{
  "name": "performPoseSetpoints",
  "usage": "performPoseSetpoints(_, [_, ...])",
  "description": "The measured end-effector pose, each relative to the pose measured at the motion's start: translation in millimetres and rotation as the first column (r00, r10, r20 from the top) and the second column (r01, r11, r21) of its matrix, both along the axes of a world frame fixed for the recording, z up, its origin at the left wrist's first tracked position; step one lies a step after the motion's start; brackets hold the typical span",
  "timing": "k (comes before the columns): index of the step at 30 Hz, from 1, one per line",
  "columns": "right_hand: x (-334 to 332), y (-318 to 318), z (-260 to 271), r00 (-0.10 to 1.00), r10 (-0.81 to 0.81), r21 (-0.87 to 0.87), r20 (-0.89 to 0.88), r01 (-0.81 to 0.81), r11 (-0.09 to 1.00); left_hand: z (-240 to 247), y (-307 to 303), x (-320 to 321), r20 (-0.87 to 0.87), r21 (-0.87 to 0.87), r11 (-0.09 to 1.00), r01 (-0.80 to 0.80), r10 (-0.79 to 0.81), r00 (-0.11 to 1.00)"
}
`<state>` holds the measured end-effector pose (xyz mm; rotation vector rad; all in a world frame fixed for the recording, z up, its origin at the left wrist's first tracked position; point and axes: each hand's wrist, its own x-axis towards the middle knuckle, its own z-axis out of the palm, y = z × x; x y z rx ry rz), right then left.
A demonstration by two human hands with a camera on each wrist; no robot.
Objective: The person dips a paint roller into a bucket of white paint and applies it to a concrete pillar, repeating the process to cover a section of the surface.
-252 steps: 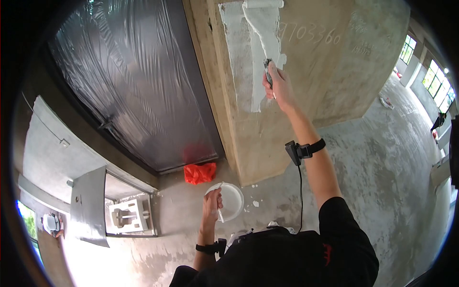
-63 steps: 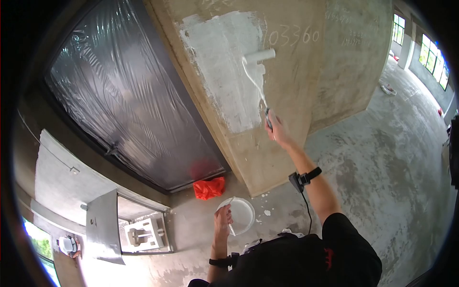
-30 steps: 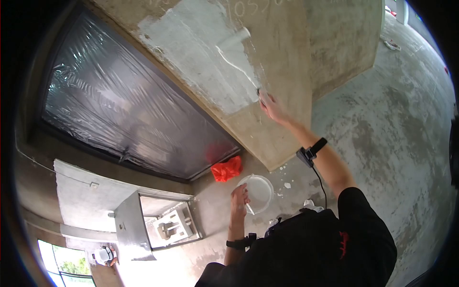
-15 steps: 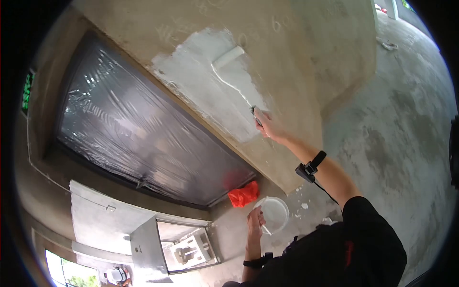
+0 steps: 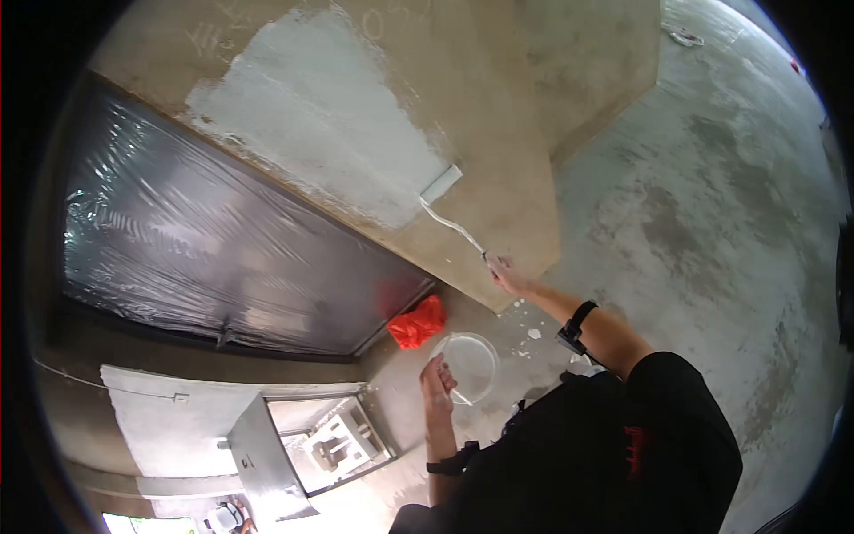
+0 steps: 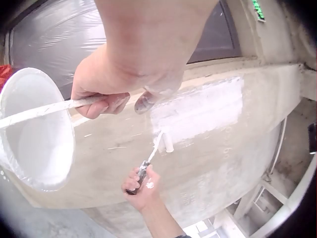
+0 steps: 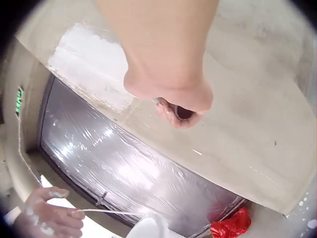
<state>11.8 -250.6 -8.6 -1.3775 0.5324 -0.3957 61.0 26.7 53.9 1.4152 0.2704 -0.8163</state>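
My right hand (image 5: 508, 276) grips the dark handle (image 6: 139, 178) of a paint roller (image 5: 440, 183), whose white sleeve lies against the wall at the lower right edge of a white patch (image 5: 311, 107). Fingers curl round the handle's end in the right wrist view, where the roller is hidden. Low down, my left hand (image 5: 437, 381) holds a white bucket (image 5: 471, 367) by its thin white handle (image 6: 44, 114), fingers curled round it. White smears mark the left hand (image 7: 47, 218).
A plastic-covered door (image 5: 231, 240) stands left of the wall. A red bag (image 5: 417, 322) lies at its foot, with white spots on the floor (image 5: 676, 258) nearby. At lower left are a grey panel (image 5: 265, 458) and a white block (image 5: 341, 445); another person (image 5: 227, 516) is behind.
The roller has come down the wall to the patch's lower right edge, and my right hand has moved lower with it. The left hand still holds the bucket. The head view has shifted.
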Motion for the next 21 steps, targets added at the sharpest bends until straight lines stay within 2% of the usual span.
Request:
performPoseSetpoints(4, [-8, 6, -16, 0.998, 0.042, 0.137, 0.044, -0.048, 0.989, 3, 0, -1, -0.025, 0.005, 1.000, 0.010, -0.009, 1.000])
performPoseSetpoints(7, [-4, 6, -44, 0.995, -0.036, 0.164, 0.093, 0.020, 0.986, 4, -1, -3, -0.025, 0.007, 1.000, 0.009, -0.008, 1.000])
performPoseSetpoints(9, [-6, 6, -47, 0.994, -0.079, 0.011, 0.069, 0.078, 0.997, 3, 0, -3, -0.021, -0.001, 1.000, 0.013, -0.013, 1.000])
performPoseSetpoints(12, [-8, 6, -36, 0.998, -0.056, -0.054, -0.033, 0.055, 0.997, 2, 0, -4, -0.020, -0.008, 1.000, 0.007, -0.007, 1.000])
performPoseSetpoints(14, [2, 2, -25, 0.999, -0.037, -0.031, 0.017, 0.037, 0.999, 2, -1, -4, -0.026, -0.010, 1.000, -0.010, 0.010, 1.000])
performPoseSetpoints(16, [12, -1, 0, 0.998, -0.020, -0.007, 0.066, 0.021, 1.000, 2, -2, -3, -0.039, -0.003, 1.000, 0.017, -0.018, 0.999])
performPoseSetpoints(18, [17, -4, 43, 0.981, 0.030, -0.013, 0.190, -0.028, 1.000, 3, -2, -3, -0.036, -0.008, 1.000, 0.023, -0.023, 0.999])
performPoseSetpoints(21, [21, -14, 112, 0.983, 0.090, -0.067, 0.158, -0.081, 0.995, 1, -2, -4, -0.008, -0.023, 0.999, 0.033, -0.033, 0.999])
